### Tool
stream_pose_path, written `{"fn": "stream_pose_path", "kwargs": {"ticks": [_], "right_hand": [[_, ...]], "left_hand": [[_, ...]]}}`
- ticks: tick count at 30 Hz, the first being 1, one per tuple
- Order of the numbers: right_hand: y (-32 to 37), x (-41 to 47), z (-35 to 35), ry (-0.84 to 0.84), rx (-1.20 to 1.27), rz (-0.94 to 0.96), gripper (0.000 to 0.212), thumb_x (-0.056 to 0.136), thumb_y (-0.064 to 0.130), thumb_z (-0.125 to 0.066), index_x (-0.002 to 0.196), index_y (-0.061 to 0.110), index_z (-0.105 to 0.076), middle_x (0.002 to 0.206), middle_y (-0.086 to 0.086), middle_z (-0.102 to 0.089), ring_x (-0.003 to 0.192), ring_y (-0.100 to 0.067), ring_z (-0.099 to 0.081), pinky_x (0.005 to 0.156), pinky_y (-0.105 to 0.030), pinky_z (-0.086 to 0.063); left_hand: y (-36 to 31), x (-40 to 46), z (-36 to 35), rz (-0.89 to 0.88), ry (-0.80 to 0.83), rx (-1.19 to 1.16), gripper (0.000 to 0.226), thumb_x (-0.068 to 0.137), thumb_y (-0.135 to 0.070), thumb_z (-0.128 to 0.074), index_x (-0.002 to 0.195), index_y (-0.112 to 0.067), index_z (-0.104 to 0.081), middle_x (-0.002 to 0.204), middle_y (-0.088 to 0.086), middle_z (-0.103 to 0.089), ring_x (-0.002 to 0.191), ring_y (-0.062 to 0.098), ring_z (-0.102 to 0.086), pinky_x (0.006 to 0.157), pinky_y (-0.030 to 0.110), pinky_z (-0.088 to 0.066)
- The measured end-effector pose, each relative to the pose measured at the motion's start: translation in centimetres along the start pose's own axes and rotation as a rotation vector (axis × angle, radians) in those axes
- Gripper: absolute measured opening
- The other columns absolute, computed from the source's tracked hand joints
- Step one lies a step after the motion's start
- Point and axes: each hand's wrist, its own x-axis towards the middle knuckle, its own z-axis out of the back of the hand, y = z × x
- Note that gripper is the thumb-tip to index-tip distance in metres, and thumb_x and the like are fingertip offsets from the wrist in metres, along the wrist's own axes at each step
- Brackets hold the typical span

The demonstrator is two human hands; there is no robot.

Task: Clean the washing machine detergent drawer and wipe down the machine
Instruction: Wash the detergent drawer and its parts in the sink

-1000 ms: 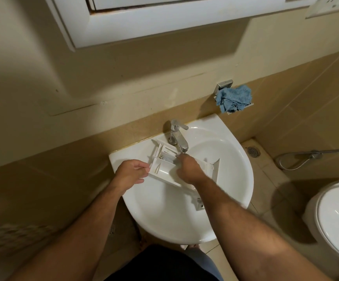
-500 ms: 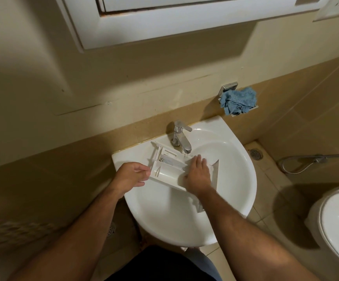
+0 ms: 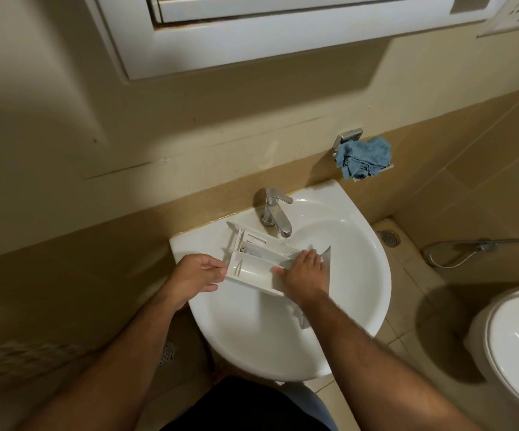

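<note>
left hand point(image 3: 197, 275) is gripping the left end of the detergent drawer point(image 3: 253, 265) | right hand point(image 3: 306, 276) is lying flat, fingers spread, on its right end | drawer is lying over the sink point(image 3: 354, 275), long axis left-right, compartments facing up | tap point(image 3: 278, 213) is running water onto it

Both bare forearms reach forward from the lower edge of the view, converging toward the middle; the left hand point(image 3: 198, 274) is curled, thumb uppermost and fingers folded under, pinching the near left end of the detergent drawer point(image 3: 253, 269); its wrist is nearly straight, knuckles turned to the left; the right hand point(image 3: 305, 273) lies palm down with fingers extended and close together, pressed flat on the drawer's right part; its thumb points left along the surface; the right wrist bends slightly downward from the forearm.
</note>
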Motion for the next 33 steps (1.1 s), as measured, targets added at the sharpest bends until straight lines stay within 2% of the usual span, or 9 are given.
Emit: {"fn": "stream_pose_path", "kwargs": {"ticks": [4,7,10,14,20,23,27,30,33], "right_hand": [[-2.2,0.0,0.6,-0.077,0.058,0.219,0.047,0.096,0.036,-0.049,0.138,0.017,-0.05,0.152,-0.013,-0.037,0.133,-0.03,-0.044,0.108,-0.036,-0.036],[-4.3,-0.4,1.7,-0.203,0.051,0.21,0.038,0.087,0.041,-0.062,0.117,0.018,-0.068,0.119,-0.004,-0.064,0.104,-0.024,-0.061,0.091,-0.031,-0.046],[-5.2,-0.5,1.4,-0.33,0.11,0.042,0.068,0.075,0.055,-0.072,0.13,0.018,-0.058,0.131,-0.009,-0.055,0.122,-0.029,-0.051,0.102,-0.039,-0.041],[-5.6,-0.5,0.9,-0.003,0.818,-0.294,0.106,0.063,0.051,-0.086,0.144,0.018,-0.027,0.133,-0.009,-0.05,0.116,-0.031,-0.054,0.092,-0.044,-0.05],[-7.7,0.6,1.1,0.183,1.07,-0.305,0.051,0.088,0.037,-0.065,0.133,0.02,-0.048,0.111,-0.004,-0.065,0.093,-0.023,-0.065,0.061,-0.036,-0.056],[-8.9,0.6,2.3,0.153,1.002,-0.291,0.042,0.093,0.032,-0.056,0.132,0.018,-0.049,0.108,-0.004,-0.064,0.093,-0.025,-0.063,0.065,-0.039,-0.056],[-10.4,0.7,4.3,0.096,0.843,-0.263,0.042,0.096,0.03,-0.047,0.137,0.02,-0.044,0.107,-0.002,-0.059,0.095,-0.027,-0.059,0.059,-0.035,-0.052],[-10.8,0.9,5.7,0.053,0.714,-0.193,0.046,0.097,0.031,-0.044,0.142,0.023,-0.039,0.114,-0.003,-0.059,0.094,-0.026,-0.057,0.078,-0.045,-0.056],[-11.1,1.1,6.7,0.025,0.632,-0.147,0.046,0.097,0.028,-0.042,0.143,0.023,-0.037,0.111,-0.002,-0.057,0.091,-0.026,-0.054,0.086,-0.048,-0.055]], "left_hand": [[-0.3,0.1,0.8,0.019,0.036,0.028,0.02,0.083,-0.012,-0.074,0.103,-0.009,-0.07,0.102,0.008,-0.073,0.091,0.017,-0.072,0.071,0.024,-0.057],[-0.3,0.2,0.5,0.024,0.027,0.021,0.02,0.084,-0.012,-0.073,0.103,-0.009,-0.07,0.103,0.008,-0.072,0.092,0.017,-0.072,0.072,0.024,-0.058],[-0.5,0.4,0.1,0.03,0.038,0.019,0.021,0.083,-0.011,-0.074,0.103,-0.009,-0.069,0.103,0.009,-0.072,0.092,0.018,-0.071,0.072,0.025,-0.058],[-0.5,0.5,0.1,0.038,0.054,0.023,0.023,0.083,-0.011,-0.074,0.106,-0.009,-0.068,0.104,0.009,-0.072,0.094,0.019,-0.071,0.073,0.025,-0.057],[-1.0,0.9,0.3,0.073,0.117,0.14,0.031,0.082,-0.015,-0.076,0.111,-0.012,-0.066,0.109,0.004,-0.069,0.102,0.018,-0.067,0.084,0.029,-0.056],[-1.3,1.5,-1.3,0.019,0.0,0.197,0.032,0.088,-0.018,-0.07,0.119,-0.012,-0.063,0.118,0.005,-0.065,0.108,0.02,-0.063,0.091,0.034,-0.053],[-1.7,2.5,-5.2,-0.226,-0.26,0.57,0.046,0.096,-0.023,-0.056,0.14,-0.012,-0.048,0.143,0.008,-0.051,0.131,0.022,-0.047,0.109,0.031,-0.033],[-1.9,3.4,-8.6,-0.351,-0.216,0.867,0.058,0.1,-0.034,-0.046,0.151,-0.011,-0.028,0.16,0.008,-0.018,0.149,0.022,-0.011,0.119,0.031,-0.009],[-0.9,4.5,-11.7,-0.282,-0.092,1.071,0.069,0.1,-0.049,-0.036,0.153,-0.009,-0.015,0.162,0.012,0.0,0.149,0.028,0.006,0.12,0.039,-0.001]]}}
